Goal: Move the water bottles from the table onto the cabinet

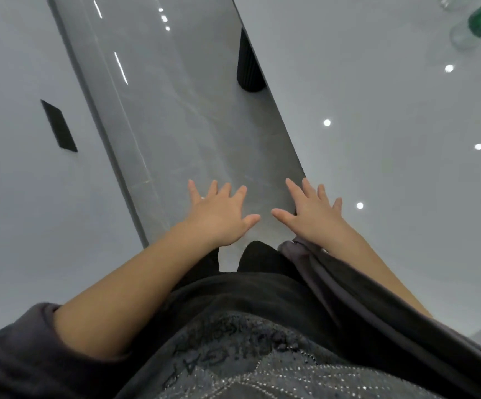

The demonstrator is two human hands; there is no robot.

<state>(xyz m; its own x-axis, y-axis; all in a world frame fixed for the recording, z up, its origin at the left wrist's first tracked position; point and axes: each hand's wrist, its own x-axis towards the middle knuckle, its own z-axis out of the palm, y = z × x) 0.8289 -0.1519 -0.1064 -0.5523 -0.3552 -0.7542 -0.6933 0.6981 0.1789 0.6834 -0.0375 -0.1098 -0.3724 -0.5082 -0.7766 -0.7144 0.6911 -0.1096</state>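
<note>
A clear water bottle (476, 25) with a green label lies at the far top right on the glossy white table (377, 110). Part of a second clear bottle (449, 1) shows at the top edge beside it. My left hand (220, 214) hovers over the grey floor with fingers spread, holding nothing. My right hand (312, 213) is spread too, over the near edge of the table, empty. Both hands are far from the bottles.
A white surface (32, 139) with a black rectangular patch (58, 126) fills the left side; whether it is the cabinet I cannot tell. A strip of glossy grey floor (170, 116) runs between it and the table. A black ribbed table leg (248, 67) stands at the table's edge.
</note>
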